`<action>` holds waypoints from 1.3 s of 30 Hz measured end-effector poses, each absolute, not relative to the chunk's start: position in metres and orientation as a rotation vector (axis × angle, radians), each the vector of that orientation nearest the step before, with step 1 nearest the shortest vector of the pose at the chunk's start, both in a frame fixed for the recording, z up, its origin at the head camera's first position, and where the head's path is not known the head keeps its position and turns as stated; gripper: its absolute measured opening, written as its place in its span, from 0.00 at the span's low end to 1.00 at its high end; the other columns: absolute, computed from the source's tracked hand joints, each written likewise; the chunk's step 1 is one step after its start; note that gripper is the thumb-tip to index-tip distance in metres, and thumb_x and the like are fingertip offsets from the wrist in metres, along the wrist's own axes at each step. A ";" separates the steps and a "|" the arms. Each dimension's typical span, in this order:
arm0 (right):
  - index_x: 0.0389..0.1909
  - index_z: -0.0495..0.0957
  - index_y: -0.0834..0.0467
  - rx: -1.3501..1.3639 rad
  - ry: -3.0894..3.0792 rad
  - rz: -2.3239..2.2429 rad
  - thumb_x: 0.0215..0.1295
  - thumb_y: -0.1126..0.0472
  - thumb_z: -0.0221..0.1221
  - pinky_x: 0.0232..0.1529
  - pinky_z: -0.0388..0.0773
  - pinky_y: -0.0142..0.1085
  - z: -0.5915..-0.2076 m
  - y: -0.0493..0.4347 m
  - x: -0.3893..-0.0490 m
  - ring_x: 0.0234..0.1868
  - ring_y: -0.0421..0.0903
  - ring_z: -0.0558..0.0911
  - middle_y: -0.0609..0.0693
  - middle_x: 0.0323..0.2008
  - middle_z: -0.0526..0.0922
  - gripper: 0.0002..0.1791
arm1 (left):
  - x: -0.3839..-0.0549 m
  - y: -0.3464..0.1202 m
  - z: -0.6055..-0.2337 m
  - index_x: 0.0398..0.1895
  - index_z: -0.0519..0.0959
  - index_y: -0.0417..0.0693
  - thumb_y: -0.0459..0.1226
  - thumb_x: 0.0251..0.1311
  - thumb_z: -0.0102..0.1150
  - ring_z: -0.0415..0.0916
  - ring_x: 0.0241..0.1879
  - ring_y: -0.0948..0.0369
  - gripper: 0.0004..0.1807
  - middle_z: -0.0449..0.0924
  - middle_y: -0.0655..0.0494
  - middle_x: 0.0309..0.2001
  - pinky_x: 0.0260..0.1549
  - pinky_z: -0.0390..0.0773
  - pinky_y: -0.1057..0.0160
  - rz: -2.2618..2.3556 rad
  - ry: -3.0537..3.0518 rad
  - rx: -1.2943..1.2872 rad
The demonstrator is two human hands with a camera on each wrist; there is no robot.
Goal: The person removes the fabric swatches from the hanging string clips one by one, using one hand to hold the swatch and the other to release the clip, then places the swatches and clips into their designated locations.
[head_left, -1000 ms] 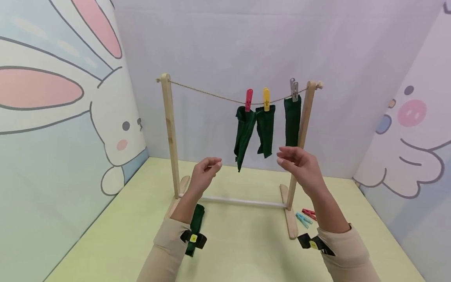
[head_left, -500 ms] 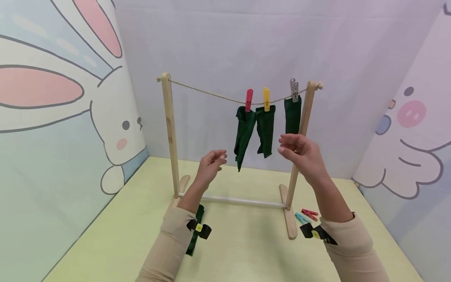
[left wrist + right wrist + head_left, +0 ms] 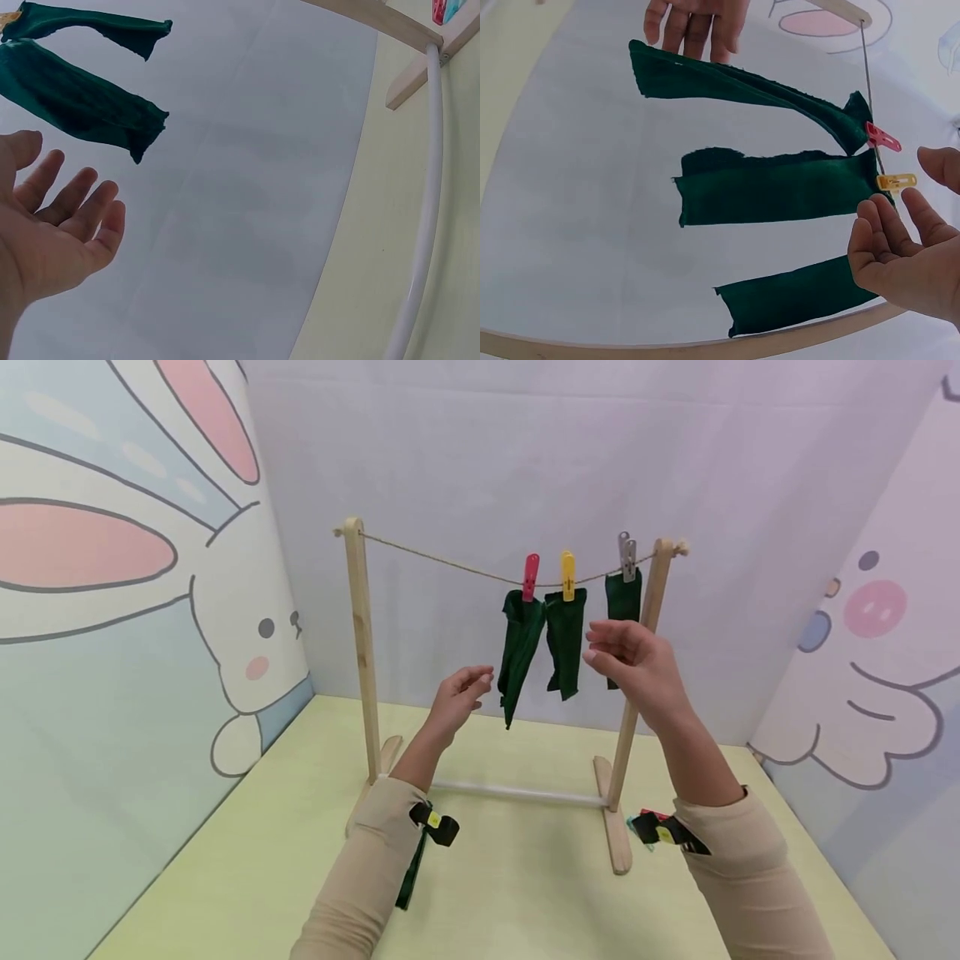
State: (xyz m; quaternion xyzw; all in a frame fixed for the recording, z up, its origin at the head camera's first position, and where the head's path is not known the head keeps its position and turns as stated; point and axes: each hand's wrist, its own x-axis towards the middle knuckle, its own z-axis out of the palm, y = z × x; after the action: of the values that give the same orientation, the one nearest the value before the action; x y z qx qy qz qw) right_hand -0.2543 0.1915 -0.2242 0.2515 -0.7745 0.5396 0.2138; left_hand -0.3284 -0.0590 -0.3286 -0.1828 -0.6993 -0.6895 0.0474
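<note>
Three dark green cloths hang from a string line point(image 3: 435, 558). A red clothespin point(image 3: 531, 578) holds the left cloth point(image 3: 519, 647), a yellow clothespin point(image 3: 568, 577) the middle cloth point(image 3: 566, 639), and a grey clothespin point(image 3: 628, 560) the right cloth point(image 3: 624, 595). My left hand point(image 3: 456, 700) is raised just left of the left cloth's lower half, fingers loosely bent and holding nothing. Its fingers also show spread below the cloth in the left wrist view. My right hand point(image 3: 637, 667) overlaps the right cloth, loosely curved with nothing between thumb and fingers.
A wooden frame with a left post point(image 3: 362, 643) and a right post point(image 3: 654, 589) carries the line. A white bar point(image 3: 517, 792) joins its feet. Another green cloth point(image 3: 408, 881) lies on the table, partly behind the left sleeve. Red and blue clothespins point(image 3: 439, 10) lie beside the right foot.
Both hands have risen. The left hand has also moved right, closer to the left cloth. The sleeves and wrist straps now cover more of the tabletop cloth and the loose clothespins.
</note>
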 end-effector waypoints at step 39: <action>0.60 0.66 0.64 0.725 -2.189 1.373 0.63 0.63 0.59 0.50 0.73 0.34 -0.168 0.148 -0.280 0.51 0.47 0.76 0.57 0.53 0.76 0.25 | -0.340 -0.055 -0.318 0.55 0.71 0.34 0.26 0.62 0.53 0.76 0.40 0.57 0.17 0.79 0.45 0.40 0.45 0.74 0.60 -2.080 -1.985 -0.899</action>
State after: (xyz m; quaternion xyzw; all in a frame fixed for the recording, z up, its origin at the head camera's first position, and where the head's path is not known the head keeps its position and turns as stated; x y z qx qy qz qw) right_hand -0.2799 0.1476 -0.1681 0.2632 -0.7944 0.4983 0.2267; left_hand -0.3397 -0.0546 -0.3185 -0.2977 -0.6575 -0.6891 0.0646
